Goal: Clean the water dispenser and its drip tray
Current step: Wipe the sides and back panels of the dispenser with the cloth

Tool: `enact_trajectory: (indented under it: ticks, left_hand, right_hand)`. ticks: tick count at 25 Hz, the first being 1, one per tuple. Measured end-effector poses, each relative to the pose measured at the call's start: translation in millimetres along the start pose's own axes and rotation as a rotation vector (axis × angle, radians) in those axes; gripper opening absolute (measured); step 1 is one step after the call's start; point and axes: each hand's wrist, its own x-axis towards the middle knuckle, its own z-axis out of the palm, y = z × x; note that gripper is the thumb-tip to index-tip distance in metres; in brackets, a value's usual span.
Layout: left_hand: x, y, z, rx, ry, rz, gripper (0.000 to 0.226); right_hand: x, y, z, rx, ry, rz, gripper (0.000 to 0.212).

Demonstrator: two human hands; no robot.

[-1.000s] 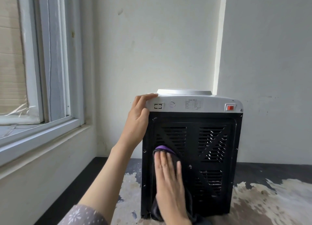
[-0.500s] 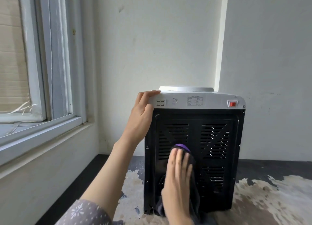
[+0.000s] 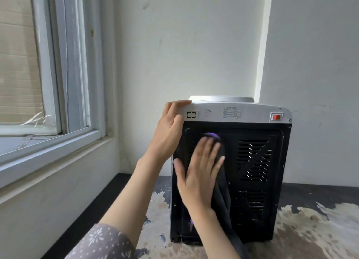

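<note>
The water dispenser [image 3: 252, 161] stands on the table with its black vented back panel facing me and a silver top band carrying a red switch [image 3: 276, 117]. My left hand [image 3: 169, 130] grips its upper left corner, fingers over the top edge. Flat against the upper left of the back panel, my right hand [image 3: 200, 173] presses a dark cloth with a purple edge [image 3: 222, 196]; the cloth hangs down below the palm. That hand is motion-blurred. The drip tray is out of sight.
The worn table [image 3: 310, 229] has peeling dark paint and pale patches. A window [image 3: 58, 83] with a white frame and sill fills the left. White walls stand close behind the dispenser.
My right hand with the cloth has slid from the lower left of the back panel across to its middle, then up to the upper left. The left hand has kept its hold on the corner.
</note>
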Motion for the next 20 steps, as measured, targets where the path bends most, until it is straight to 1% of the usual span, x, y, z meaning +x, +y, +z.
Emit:
enact_trajectory:
  ticks: [2,3,4,5,6,8,9,10,12,16,17,18,20]
  left_hand:
    - [0.0,-1.2,-0.2,0.007,0.001,0.004,0.049]
    - [-0.2,-0.6,-0.2,0.007,0.002,0.004,0.050]
    - [-0.7,0.0,0.3,0.006,0.000,0.002,0.050]
    - [-0.9,1.1,1.0,0.007,-0.002,0.001,0.050]
    - [-0.9,2.1,1.5,0.008,-0.002,-0.001,0.051]
    - [-1.3,2.7,2.5,0.003,0.005,-0.009,0.051]
    - [-0.9,1.8,2.8,0.001,0.009,-0.009,0.051]
    - [-0.8,1.3,3.1,0.002,0.012,-0.007,0.051]
    - [-0.5,0.5,2.7,0.006,0.020,-0.004,0.051]
    - [-0.8,-0.1,4.8,0.016,0.036,-0.010,0.051]
    - [-1.2,-0.5,6.2,0.020,0.041,-0.009,0.051]
    - [-1.7,-0.4,7.7,0.020,0.048,-0.005,0.050]
    - [-2.5,-0.1,11.8,0.000,0.074,0.004,0.049]
  right_hand:
    - [-2.8,18.7,-1.0,-0.134,-0.055,-0.294,0.077]
    - [1.8,34.4,-3.6,-0.176,-0.052,-0.387,0.075]
    - [6.1,47.4,-5.8,-0.201,-0.032,-0.402,0.073]
    - [9.5,53.6,-7.3,-0.199,-0.001,-0.333,0.071]
    - [11.9,52.4,-7.0,-0.171,0.047,-0.208,0.070]
    - [10.6,28.0,1.0,-0.093,0.133,0.033,0.069]
    - [8.0,14.7,5.9,-0.069,0.149,0.067,0.068]
    - [5.5,7.6,9.9,-0.067,0.141,0.017,0.066]
    - [3.4,12.8,14.6,-0.120,0.091,-0.192,0.062]
    - [7.4,50.7,8.2,-0.304,0.018,-0.539,0.072]
    - [10.4,60.0,5.7,-0.321,0.021,-0.575,0.074]
    - [13.9,70.5,2.6,-0.322,0.037,-0.561,0.074]
    - [19.9,96.7,-6.1,-0.304,0.081,-0.438,0.075]
